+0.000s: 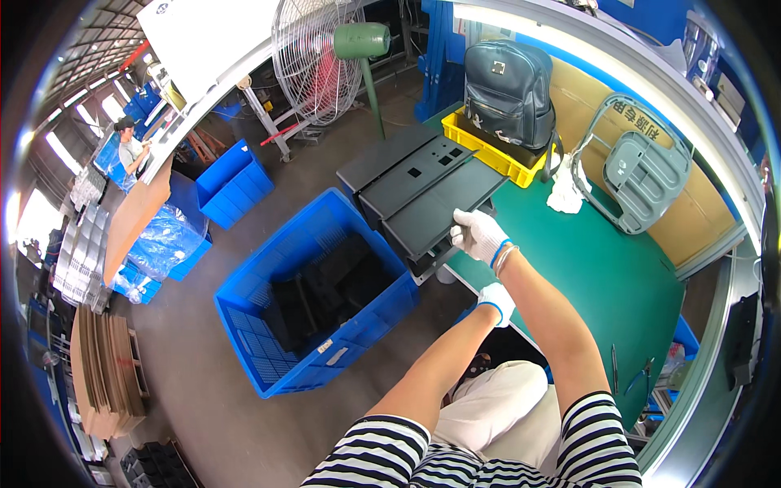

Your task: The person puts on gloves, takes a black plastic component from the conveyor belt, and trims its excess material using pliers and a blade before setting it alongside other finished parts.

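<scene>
My right hand (478, 234), in a white knit glove, is closed at the near corner of a flat black panel (439, 205). This panel lies at the front of a stack with another black panel (407, 173) that has small square cut-outs. Below it, beside the green tabletop's edge, is my gloved left hand (498, 302); its fingers are mostly hidden. A large blue crate (358, 346) stands left of the stack, with several black parts (325, 285) inside.
A yellow bin (521, 172) holding a black backpack (508, 89) sits on the green table (586, 281). A grey folding chair (647, 175) leans at the back right. Pliers (643, 374) lie near the table's right edge. A fan (321, 61) and another person (132, 153) are farther off.
</scene>
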The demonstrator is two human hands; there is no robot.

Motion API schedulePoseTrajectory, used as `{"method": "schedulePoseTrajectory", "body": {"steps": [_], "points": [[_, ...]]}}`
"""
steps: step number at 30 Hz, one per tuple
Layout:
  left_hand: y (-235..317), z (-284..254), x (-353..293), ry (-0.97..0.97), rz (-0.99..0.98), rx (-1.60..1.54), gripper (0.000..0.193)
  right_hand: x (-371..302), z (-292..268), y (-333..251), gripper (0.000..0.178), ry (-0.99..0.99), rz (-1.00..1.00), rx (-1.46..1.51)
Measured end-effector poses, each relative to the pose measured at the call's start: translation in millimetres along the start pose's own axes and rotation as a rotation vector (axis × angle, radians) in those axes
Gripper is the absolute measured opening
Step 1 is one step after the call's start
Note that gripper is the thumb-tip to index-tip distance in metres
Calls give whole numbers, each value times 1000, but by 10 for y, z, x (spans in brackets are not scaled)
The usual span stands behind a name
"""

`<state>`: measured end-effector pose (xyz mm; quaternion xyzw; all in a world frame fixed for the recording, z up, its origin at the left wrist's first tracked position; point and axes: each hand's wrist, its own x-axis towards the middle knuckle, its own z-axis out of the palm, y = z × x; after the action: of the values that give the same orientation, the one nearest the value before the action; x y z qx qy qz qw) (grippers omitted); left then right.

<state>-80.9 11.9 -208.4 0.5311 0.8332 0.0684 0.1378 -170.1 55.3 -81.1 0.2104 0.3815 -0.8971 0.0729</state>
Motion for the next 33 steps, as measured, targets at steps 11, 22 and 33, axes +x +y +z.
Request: {"method": "schedulePoseTrajectory", "body": {"steps": [11,22,33], "points": [[324,-365,-106,-103,-21,-28,51,-101,-56,-47,17,94,-38,27],[267,-405,-62,-153,-86,-39,55,-1088,562,-544,14,262,-646,-1005],[323,-376,-281,-38,-129,23,57,-3240,2453,-491,21,-647,-1345,-1018]]}}
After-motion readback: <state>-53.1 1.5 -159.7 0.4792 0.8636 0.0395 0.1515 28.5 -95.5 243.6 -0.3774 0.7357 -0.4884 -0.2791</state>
